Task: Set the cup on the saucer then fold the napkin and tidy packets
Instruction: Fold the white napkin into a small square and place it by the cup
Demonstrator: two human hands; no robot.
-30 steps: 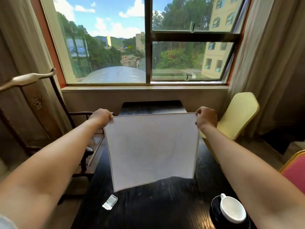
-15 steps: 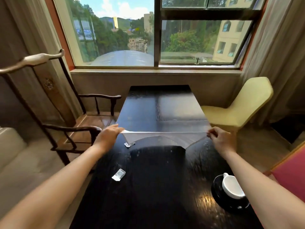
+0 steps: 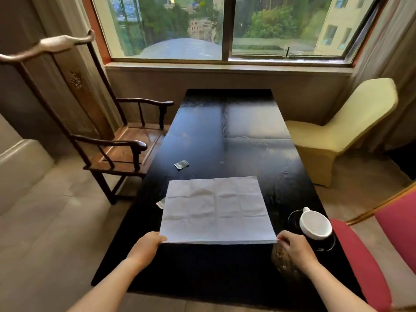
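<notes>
A napkin point(image 3: 216, 209) lies spread flat on a dark bench point(image 3: 225, 131), its near edge lifted slightly and pinched at both corners. The left hand point(image 3: 146, 247) grips the near-left corner between thumb and fingers, otherwise closed; the right hand point(image 3: 296, 248) pinches the near-right corner the same way. Neither holds anything else.

The cup point(image 3: 315, 225) already sits on its dark saucer point(image 3: 326, 246) at the bench's right edge, just beside the right hand, so that step looks done. The fold appears to be the step in hand, not yet begun: the sheet is fully open, showing only a grid of old creases.

The napkin is close to square, a little wider left to right than deep. Its edges run roughly square to the bench sides, the far edge pointing toward the window point(image 3: 225, 28).

The next move likely calls for carrying the two held corners away to meet the far edge, keeping them level so the fold lands straight on a crease.

Two packets await tidying: one point(image 3: 181, 164) lies in the open beyond the napkin's far-left corner, another point(image 3: 161, 202) peeks from under its left edge. The second may shift as the sheet moves. The cup's handle points away from the person.
</notes>
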